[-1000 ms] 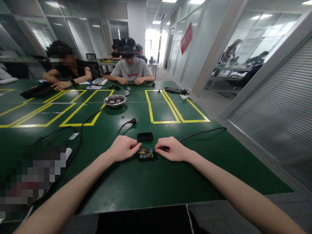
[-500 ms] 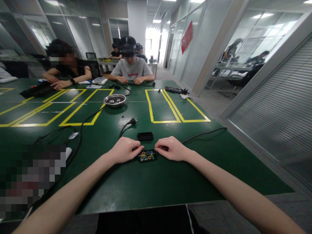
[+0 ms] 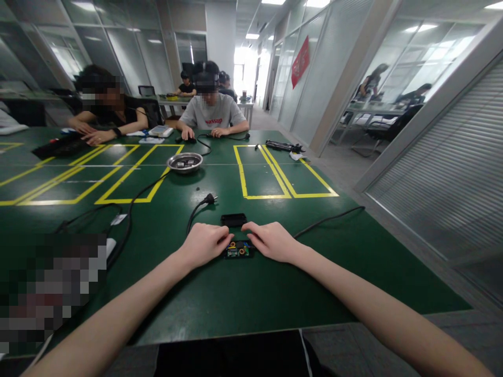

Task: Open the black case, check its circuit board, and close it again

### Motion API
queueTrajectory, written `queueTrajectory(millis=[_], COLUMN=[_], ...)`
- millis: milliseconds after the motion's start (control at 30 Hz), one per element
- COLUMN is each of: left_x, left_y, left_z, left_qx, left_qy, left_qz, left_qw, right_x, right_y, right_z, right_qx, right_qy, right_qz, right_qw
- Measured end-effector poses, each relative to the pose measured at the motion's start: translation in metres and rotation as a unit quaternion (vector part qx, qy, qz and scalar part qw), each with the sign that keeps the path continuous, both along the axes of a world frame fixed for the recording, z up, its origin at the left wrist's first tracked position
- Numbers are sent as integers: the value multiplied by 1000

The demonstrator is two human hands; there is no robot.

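An opened black power adapter (image 3: 239, 252) lies on the green table in front of me. Its circuit board faces up, with copper-wound rings and small coloured parts showing. My left hand (image 3: 206, 242) is curled round the adapter's left end, thumb at its upper corner; the other fingertips are hidden. At the right end, my right hand (image 3: 272, 241) holds its thumb and forefinger apart above the board's corner. Just behind the adapter sits its black cover (image 3: 233, 220), hollow side showing. A black mains plug (image 3: 211, 199) on a cord stands beyond my left hand.
A steel bowl (image 3: 184, 163) with metal pieces sits farther back. Another black cord (image 3: 330, 215) runs off to the right. Yellow tape (image 3: 269, 197) marks rectangles on the table. A folded black tripod (image 3: 283, 146) lies at the far edge. Two co-workers sit opposite, hands on black items.
My right thumb and forefinger have parted from their pinch, and the forefinger has moved left towards the cover. My left hand has shifted slightly right. The plug has moved a little left and nearer.
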State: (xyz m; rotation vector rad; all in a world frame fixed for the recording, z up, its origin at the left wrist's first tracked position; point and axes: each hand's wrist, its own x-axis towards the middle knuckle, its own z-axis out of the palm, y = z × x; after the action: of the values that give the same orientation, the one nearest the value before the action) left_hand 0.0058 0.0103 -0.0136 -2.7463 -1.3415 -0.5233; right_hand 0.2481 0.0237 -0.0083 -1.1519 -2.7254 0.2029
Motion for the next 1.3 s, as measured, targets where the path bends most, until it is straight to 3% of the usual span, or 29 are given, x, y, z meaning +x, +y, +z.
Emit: queueTrajectory(millis=[267,400,600,767,1067,1300], left_x=[-1,-1,-1,-10,-25,-19], left_y=[5,6,9,14,18,9], left_z=[-1,0,1,3,-2,5], left_qx=[-4,-21,-31,7,-110,-109], left_qy=[10,17,5,-61,-62,-119], left_qz=[-11,-6,-2,12,-73,-93], left_qw=[1000,1000,1000,998,989,983], right_x=[-3,-3,-3,-2,1,7], right_y=[1,2,9,21,26,23], right_z=[13,10,-11,-20,-18,-13], right_qx=[-15,4,61,115,45,-47], right_qy=[-55,-71,47,151,145,279], right_qz=[-16,3,6,-3,64,71], right_qw=[998,997,997,982,986,957])
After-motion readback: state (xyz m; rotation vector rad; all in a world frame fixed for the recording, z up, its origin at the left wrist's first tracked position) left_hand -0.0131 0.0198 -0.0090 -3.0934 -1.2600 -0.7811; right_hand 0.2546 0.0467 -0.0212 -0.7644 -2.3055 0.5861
